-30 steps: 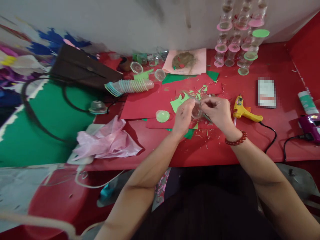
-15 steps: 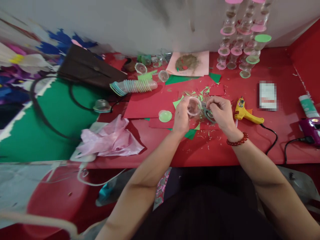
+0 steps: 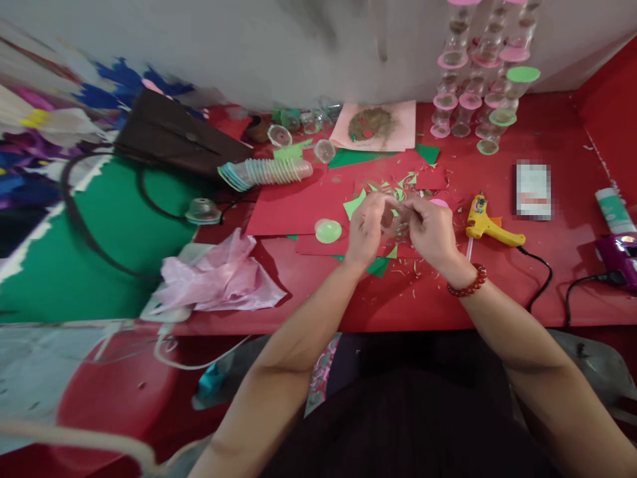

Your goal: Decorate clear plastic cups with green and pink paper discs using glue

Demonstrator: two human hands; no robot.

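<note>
My left hand is closed around the side of a clear plastic cup, which hangs tilted between my two hands. From the other side, my right hand, wearing a red bead bracelet on the wrist, pinches at the cup's edge with thumb and fingers. My fingers cover much of the cup. A pink disc shows just behind my right knuckles. Small green paper scraps lie about under and beyond both hands. Left of my left hand lies a pale green disc.
A yellow glue gun with a black cord lies to the right. Stacked clear cups with pink and green discs stand at the back. A nested row of cups, a pink plastic bag and a dark brown bag are on the left.
The cup has turned so its round mouth no longer faces me. My right hand has moved slightly left and hides the grey looped thing beneath it. The pink disc has come into view.
</note>
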